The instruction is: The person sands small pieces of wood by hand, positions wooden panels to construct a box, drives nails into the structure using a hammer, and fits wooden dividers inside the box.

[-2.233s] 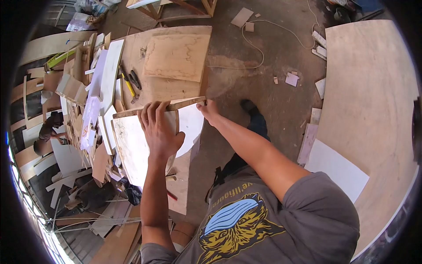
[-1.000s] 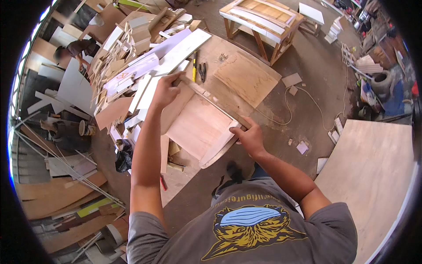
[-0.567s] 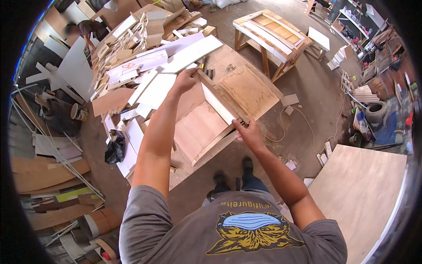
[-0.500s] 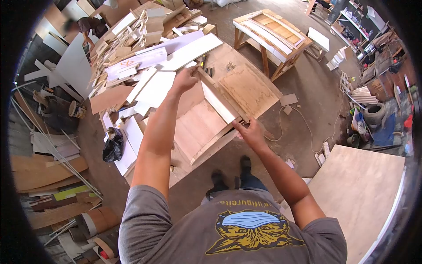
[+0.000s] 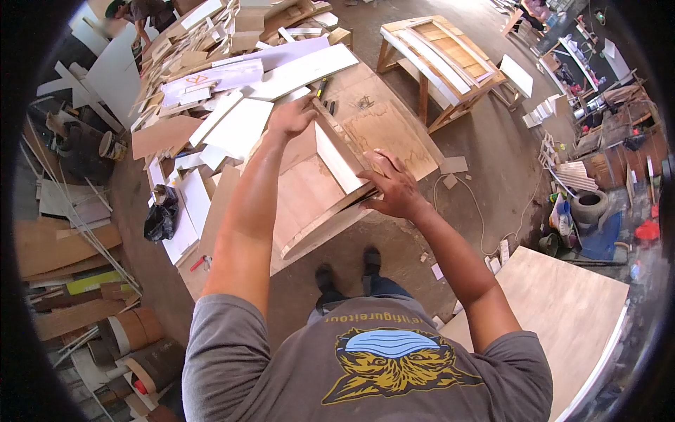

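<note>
A shallow wooden box frame (image 5: 299, 179) with a pale plywood bottom lies on the workbench (image 5: 422, 144). Its near edge is curved, and a tall side board runs along its right. My left hand (image 5: 294, 118) is closed around the far end of that side, the fingertips partly hidden. At the near right corner, my right hand (image 5: 394, 186) grips the frame with its fingers over the top and the thumb below. A yellow-and-black tool (image 5: 322, 89) lies just past my left hand, with dark-handled tools beside it.
White boards (image 5: 306, 72) and scrap wood pile up on the bench's far left. A black plastic bag (image 5: 162, 214) and a red-handled tool (image 5: 202, 263) lie at its left edge. A wooden frame table (image 5: 443, 60) stands beyond; a plywood sheet (image 5: 545, 316) leans at right. Another person (image 5: 146, 15) bends far left.
My right hand has shifted from a pinch at the corner to a broader hold with fingers over the top. The frame's near end has moved slightly left, and the red-handled tool now shows.
</note>
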`<act>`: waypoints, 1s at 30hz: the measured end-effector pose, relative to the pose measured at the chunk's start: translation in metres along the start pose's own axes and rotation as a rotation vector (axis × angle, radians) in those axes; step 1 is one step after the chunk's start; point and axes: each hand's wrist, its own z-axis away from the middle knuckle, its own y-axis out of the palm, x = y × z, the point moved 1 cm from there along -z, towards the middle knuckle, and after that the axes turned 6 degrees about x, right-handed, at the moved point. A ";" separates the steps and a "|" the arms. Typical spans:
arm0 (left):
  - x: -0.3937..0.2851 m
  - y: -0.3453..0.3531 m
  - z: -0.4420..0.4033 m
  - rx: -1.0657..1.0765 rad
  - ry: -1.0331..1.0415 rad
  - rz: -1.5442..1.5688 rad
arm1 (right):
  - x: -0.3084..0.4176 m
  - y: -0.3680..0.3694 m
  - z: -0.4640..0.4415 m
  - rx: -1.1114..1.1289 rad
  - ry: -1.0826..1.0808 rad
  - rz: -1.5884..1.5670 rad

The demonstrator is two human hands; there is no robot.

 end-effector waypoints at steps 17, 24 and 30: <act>-0.073 0.019 0.094 -0.514 0.477 0.024 | -0.028 0.009 0.007 0.080 -0.084 -0.178; -0.150 0.094 0.197 -0.019 0.000 0.082 | -0.032 -0.008 0.008 0.199 -0.121 -0.283; -0.157 0.120 0.196 -0.312 -0.031 0.011 | -0.040 -0.015 0.007 0.231 -0.164 -0.456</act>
